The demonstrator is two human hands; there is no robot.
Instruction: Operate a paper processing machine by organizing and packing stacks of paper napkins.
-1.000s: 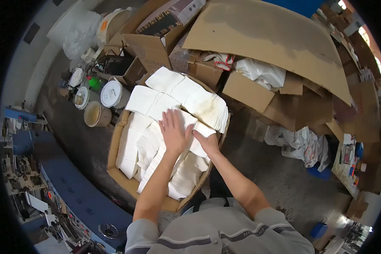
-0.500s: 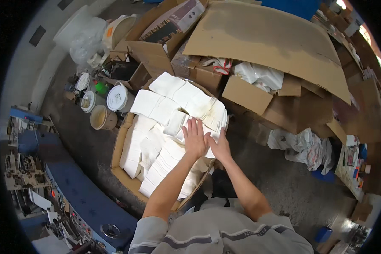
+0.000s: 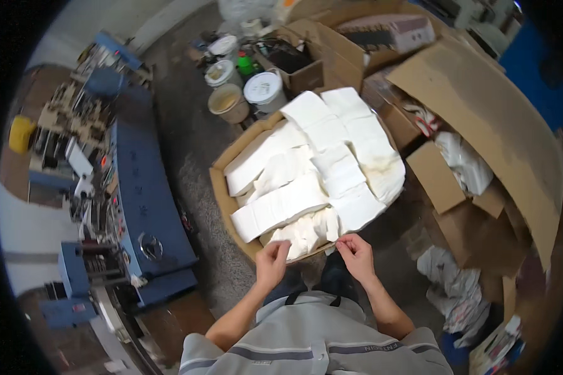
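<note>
A large cardboard box [image 3: 219,195] with a rounded outline stands in front of me. Stacks of folded white sheets [image 3: 278,209], paper or thin cloth, fill it in rows, and some at the right side look yellowish. At the near rim my left hand [image 3: 273,262] is closed on the box edge, thumb and fingers beside a crumpled white stack [image 3: 306,232]. My right hand [image 3: 358,255] pinches at the same rim, farther right, close to the sheets. Its fingertips meet there, and the bit of edge between them is small.
To the left runs a long blue machine [image 3: 134,181]. Lidded white buckets [image 3: 264,89] and an open beige bucket [image 3: 229,103] stand beyond the box. At right are open cartons under a big cardboard sheet [image 3: 481,119], with crumpled plastic bags [image 3: 453,290] on the floor.
My hands have left the top of the white stacks, drawn back toward me and spread apart to the near rim. The view has turned, so the box appears farther right.
</note>
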